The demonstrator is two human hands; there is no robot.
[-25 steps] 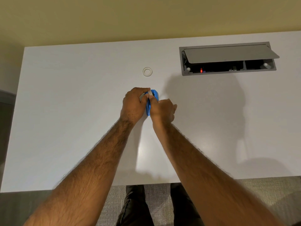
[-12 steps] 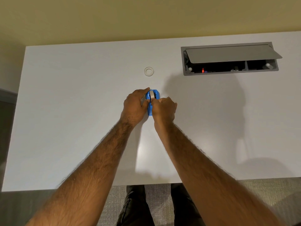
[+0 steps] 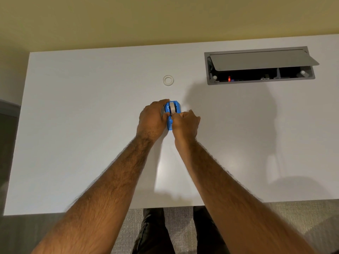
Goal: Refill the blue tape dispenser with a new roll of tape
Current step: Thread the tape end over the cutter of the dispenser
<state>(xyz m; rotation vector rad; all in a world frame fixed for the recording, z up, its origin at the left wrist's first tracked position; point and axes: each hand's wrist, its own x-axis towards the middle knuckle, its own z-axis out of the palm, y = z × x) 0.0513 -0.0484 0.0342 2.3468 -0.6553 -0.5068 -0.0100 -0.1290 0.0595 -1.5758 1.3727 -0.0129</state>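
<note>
The blue tape dispenser (image 3: pixel 173 111) stands on the white table (image 3: pixel 73 125) near its middle, with a pale roll of tape (image 3: pixel 172 107) seated in its top. My left hand (image 3: pixel 152 120) wraps the dispenser's left side. My right hand (image 3: pixel 185 122) is closed at the dispenser's near end, fingertips pinched on the tape there; the front of the dispenser is hidden under both hands. A small white ring, an empty tape core (image 3: pixel 168 80), lies flat on the table a little beyond the dispenser.
A grey cable box (image 3: pixel 260 66) is sunk into the table at the back right, its lid propped open. The table's near edge runs just above my legs. A yellow wall stands behind the table.
The roll has become more exposed in the dispenser's top. My right hand has shifted slightly toward me along the dispenser, and my left hand keeps its hold.
</note>
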